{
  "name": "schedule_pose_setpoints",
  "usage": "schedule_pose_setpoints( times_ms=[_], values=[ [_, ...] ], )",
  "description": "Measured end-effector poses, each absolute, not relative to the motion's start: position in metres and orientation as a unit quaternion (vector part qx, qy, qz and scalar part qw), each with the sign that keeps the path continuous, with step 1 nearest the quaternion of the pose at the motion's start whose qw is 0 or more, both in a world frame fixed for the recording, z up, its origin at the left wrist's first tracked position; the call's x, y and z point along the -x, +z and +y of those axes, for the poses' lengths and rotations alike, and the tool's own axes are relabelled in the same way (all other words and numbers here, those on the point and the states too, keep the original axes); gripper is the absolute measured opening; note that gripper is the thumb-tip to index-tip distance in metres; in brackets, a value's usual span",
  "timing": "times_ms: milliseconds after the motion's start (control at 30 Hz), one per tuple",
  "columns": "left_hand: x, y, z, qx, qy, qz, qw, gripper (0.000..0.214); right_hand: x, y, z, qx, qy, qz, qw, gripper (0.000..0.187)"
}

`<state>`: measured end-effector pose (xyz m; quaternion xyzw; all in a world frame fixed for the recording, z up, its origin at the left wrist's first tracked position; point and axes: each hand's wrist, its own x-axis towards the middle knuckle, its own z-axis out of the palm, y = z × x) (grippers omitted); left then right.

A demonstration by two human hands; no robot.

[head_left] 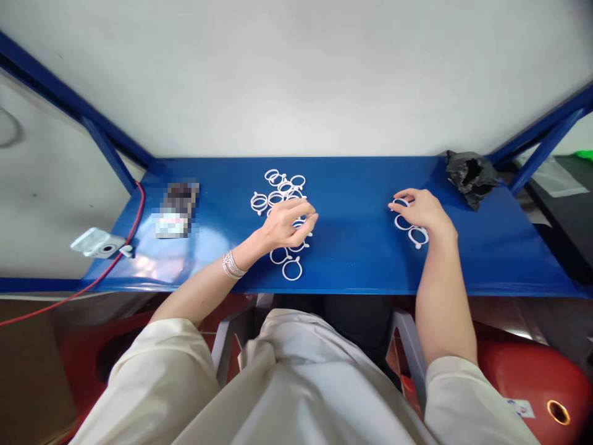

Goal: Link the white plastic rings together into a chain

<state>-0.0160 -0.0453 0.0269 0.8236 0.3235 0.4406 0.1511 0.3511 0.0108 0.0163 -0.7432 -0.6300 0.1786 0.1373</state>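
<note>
A pile of several white plastic rings (279, 188) lies on the blue table (352, 259), left of middle. My left hand (286, 224) rests on the near side of that pile, fingers curled in a pinch over a ring. More loose rings (292, 269) lie just in front of it. My right hand (419, 210) sits further right, fingers bent down onto a small group of white rings (417, 237), touching one at its fingertips. A beaded bracelet (231, 264) is on my left wrist.
A crumpled black bag (470, 175) lies at the table's back right. A blurred-out flat object (176, 209) sits at the left, with a small white device (99, 243) and a red cable (115, 259) at the left edge. A white wall stands behind.
</note>
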Motion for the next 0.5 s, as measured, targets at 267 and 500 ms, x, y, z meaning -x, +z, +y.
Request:
schedule_pose_setpoints(
  times_ms=[267,500],
  values=[
    [0.019,0.027,-0.042,-0.812,0.410,0.388,0.146,0.017,-0.347,0.012,0.013,0.707,0.186,-0.657,0.183,0.023],
    [0.016,0.003,-0.039,-0.806,0.291,0.510,0.076,0.040,-0.314,0.014,0.006,0.619,0.194,-0.682,0.338,0.023]
  ],
)
